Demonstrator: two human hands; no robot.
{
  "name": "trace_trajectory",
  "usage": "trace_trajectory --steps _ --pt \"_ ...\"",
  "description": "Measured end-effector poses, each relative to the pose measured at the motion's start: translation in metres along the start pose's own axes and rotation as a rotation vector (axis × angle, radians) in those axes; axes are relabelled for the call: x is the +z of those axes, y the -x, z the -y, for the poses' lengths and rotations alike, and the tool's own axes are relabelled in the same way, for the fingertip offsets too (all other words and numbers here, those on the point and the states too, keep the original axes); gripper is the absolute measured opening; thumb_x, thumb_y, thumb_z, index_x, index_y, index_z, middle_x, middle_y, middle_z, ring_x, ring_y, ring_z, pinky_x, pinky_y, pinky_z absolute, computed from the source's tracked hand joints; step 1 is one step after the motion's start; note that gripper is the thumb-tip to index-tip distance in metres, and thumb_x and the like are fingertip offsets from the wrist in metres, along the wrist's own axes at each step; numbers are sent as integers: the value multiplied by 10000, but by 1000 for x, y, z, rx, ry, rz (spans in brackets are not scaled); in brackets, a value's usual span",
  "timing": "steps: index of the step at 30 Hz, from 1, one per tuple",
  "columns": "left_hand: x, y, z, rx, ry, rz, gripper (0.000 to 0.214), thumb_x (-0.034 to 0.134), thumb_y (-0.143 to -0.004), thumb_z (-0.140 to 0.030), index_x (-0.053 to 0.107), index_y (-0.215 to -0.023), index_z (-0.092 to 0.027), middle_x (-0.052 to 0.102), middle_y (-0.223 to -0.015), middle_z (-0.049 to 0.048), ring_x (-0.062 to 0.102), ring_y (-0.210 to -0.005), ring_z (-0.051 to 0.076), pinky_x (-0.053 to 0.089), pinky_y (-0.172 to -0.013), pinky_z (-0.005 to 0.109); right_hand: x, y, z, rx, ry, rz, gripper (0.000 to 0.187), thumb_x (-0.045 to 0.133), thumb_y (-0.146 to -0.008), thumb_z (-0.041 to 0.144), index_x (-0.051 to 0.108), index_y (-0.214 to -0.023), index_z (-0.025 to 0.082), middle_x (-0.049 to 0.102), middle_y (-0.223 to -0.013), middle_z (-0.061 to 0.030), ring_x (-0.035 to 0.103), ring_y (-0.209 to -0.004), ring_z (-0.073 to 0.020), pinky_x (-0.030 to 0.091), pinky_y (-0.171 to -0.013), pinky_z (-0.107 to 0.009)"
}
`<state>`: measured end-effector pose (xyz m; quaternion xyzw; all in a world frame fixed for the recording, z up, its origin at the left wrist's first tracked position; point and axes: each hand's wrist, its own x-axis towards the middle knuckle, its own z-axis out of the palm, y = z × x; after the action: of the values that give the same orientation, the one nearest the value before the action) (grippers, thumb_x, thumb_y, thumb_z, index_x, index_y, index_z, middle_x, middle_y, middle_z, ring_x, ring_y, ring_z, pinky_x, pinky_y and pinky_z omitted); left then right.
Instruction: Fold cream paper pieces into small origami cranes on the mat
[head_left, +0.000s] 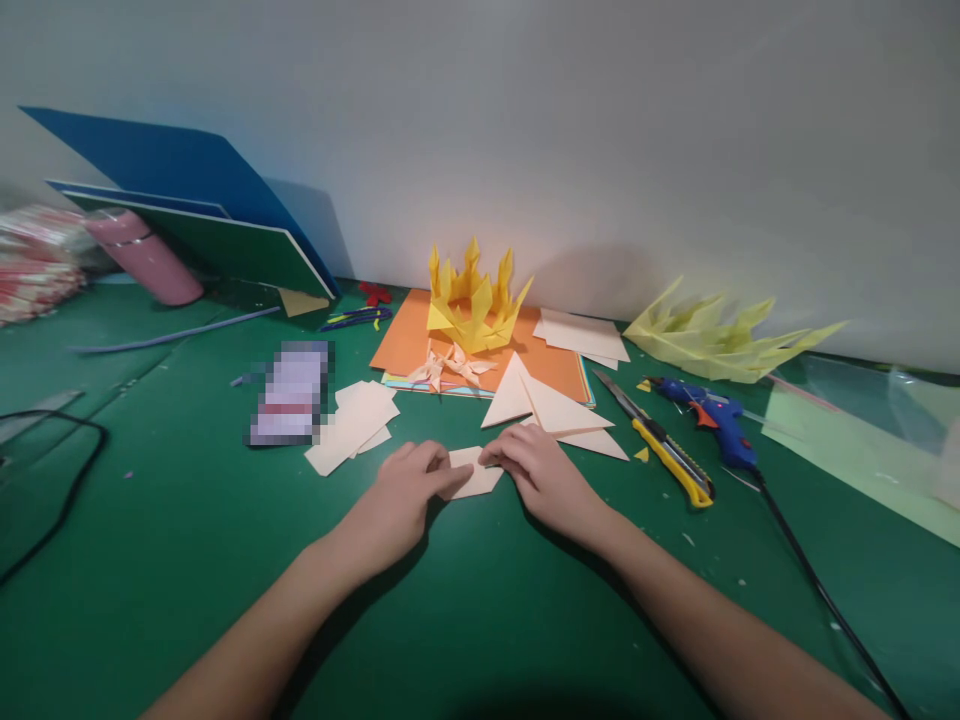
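Observation:
A small pale pink sheet of paper (474, 480) with folded corners lies on the green table between my hands. My left hand (411, 490) is closed on its left end, thumb on top. At the right end, my right hand (541, 478) pinches the paper with thumb and fingers together. Just beyond the right hand rest larger folded pink paper triangles (547, 400). Several cut pink paper pieces (356, 425) lie to the left of the hands.
A yellow paper crown (476, 310) stands on stacked coloured paper (401, 340). To the right lie a yellow utility knife (671, 460), a blue glue gun (712, 415) with its cord, and a pale yellow folded-paper piece (731, 345). Leftward are a blurred phone (292, 390) and a pink bottle (146, 258).

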<state>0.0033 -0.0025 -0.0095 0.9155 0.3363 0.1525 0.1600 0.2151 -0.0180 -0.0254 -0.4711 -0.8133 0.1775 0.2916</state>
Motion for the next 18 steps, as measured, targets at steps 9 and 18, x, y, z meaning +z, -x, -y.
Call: trace_trajectory --steps 9,18 --pt "-7 -2 6 -95 154 -66 302 429 -717 -9 671 -737 -190 649 -823 21 592 -785 155 493 -716 302 4 4 -4 -31 17 -110 333 383 -816 -10 656 -871 173 616 -805 -74 536 -778 -199 444 -689 -344" --pt "-7 -3 7 -112 197 -143 213 453 -755 -54 609 -731 -195 654 -782 11 604 -778 164 500 -726 330 3 3 7 -248 74 -43 239 457 -910 172 618 -1085 196 656 -1112 -91 576 -999 -219 464 -873 -423"
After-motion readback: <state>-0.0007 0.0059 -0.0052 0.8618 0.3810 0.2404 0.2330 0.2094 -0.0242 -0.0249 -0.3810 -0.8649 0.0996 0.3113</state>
